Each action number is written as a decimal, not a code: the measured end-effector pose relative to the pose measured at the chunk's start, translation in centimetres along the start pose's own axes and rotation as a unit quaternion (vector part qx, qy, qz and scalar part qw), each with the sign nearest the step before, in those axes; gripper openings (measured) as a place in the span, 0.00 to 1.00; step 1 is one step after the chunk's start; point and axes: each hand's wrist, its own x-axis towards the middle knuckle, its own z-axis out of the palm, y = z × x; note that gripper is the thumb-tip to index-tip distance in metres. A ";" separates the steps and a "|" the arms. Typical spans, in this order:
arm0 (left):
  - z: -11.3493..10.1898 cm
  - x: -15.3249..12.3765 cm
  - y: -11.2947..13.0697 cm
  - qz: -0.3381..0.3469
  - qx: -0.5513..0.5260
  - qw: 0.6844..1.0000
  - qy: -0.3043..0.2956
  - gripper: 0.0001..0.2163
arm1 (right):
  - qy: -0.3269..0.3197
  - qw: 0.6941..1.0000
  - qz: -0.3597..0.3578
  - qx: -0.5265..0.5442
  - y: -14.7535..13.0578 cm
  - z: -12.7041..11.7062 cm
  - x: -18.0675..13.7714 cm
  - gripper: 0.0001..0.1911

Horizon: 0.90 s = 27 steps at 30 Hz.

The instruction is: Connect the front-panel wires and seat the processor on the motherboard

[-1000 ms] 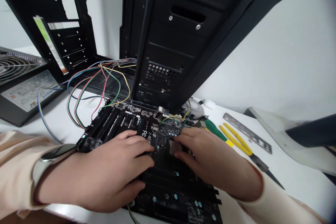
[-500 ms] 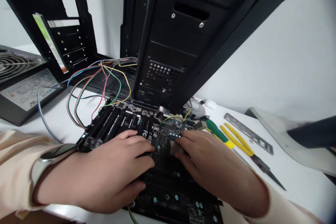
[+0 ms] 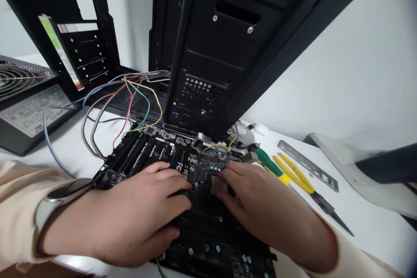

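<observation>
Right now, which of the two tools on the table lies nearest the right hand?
The green-handled tool, just beyond the right hand; the yellow-handled pliers lie farther out to its right.

Looked like a PC repair workshop or a tech's workbench, can't tell which. Main sign: black PC case (image 3: 208, 43) stood on a white surface (image 3: 368, 230), w/ a 2nd black case frame (image 3: 87, 43) behind it on the left. PSU (image 3: 26, 108) w/ fan grille & printed label lay nearby, colored wires (image 3: 148, 104) looped across the surface, and a mobo (image 3: 143, 152) lay flat in front. Bench gear on the right: yellow-handled pliers (image 3: 293, 178), green-handled tool (image 3: 267, 161), metal I/O shield (image 3: 308, 166), CPU cooler (image 3: 241, 134)
</observation>
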 end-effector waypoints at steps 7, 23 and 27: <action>0.0 -0.1 0.0 0.004 0.005 1.000 0.000 0.11 | 0.005 1.000 -0.017 -0.020 -0.2 -0.2 0.0 0.11; -0.2 0.0 0.1 -0.007 0.000 1.000 -0.002 0.10 | 0.230 0.949 -0.160 -0.147 0.3 2.4 -0.4 0.07; -0.2 0.0 0.2 -0.012 -0.004 1.000 0.011 0.09 | 0.201 0.955 -0.144 -0.163 0.1 2.4 -0.3 0.06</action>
